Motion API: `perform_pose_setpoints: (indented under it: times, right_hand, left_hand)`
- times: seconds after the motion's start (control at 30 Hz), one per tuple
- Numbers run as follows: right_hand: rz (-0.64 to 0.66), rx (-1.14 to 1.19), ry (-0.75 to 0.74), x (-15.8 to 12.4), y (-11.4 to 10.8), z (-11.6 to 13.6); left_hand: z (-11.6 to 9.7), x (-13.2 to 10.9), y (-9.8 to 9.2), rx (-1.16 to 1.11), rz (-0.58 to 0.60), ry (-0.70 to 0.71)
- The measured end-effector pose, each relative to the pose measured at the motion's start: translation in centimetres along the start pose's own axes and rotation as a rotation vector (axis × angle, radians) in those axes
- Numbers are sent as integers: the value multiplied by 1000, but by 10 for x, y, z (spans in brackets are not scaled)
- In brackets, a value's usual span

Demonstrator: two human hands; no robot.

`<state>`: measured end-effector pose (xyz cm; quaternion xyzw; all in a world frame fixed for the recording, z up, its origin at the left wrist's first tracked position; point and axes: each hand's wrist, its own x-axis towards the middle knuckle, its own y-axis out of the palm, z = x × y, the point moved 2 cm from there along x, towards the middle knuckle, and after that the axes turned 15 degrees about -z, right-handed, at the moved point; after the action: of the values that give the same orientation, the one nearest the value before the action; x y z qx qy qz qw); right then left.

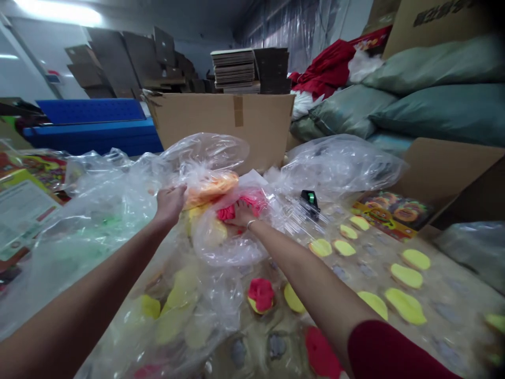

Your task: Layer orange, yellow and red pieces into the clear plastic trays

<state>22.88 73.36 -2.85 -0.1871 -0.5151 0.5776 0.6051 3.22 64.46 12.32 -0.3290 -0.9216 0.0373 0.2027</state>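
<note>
My left hand [171, 204] is closed on the gathered edge of a clear plastic bag [203, 176], beside a bundle of orange pieces [213, 188] seen through the film. My right hand [241, 215] reaches into the mouth of another clear bag [236, 251], its fingers stretched over pink soft-looking pieces [255, 204]. Yellow pieces [197, 213] show through plastic just below the orange ones. Nearer to me, a pink piece [261, 295] rests on a yellow one in a tray with moulded hollows [252, 337]. My right forearm partly covers another yellow piece [294, 299].
Several yellow pieces [406, 275] lie in the tray at right. A black tape dispenser [311, 202] stands beyond them, near a printed burger-picture box [394, 213]. Loose clear film [90, 226] spreads over the left. A large carton [221, 118] and green sacks [442, 110] stand behind.
</note>
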Motion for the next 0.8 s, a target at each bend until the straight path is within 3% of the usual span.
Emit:
perform_pose_setpoints:
  times: [0.17, 0.43, 0.57, 0.63, 0.7, 0.73, 0.8]
  right_hand:
    - [69, -14, -104, 16, 2, -7]
    - [20, -69, -266, -25, -23, -17]
    - [47, -92, -236, -29, -30, -22]
    - [61, -73, -211, -27, -31, -21]
    - [59, -33, -170, -26, -32, -21]
    - [53, -10, -143, -26, -32, -21]
    - [36, 43, -75, -26, -34, -24]
  left_hand:
    - [17, -5, -14, 37, 77, 52]
    - [36, -11, -12, 111, 164, 177]
    - [36, -21, -13, 266, 193, 296]
    - [28, -33, -17, 362, 88, 432]
    - [18, -52, -20, 393, 6, 656]
    - [14, -64, -20, 383, 46, 790]
    - [12, -91, -14, 351, 343, 1036]
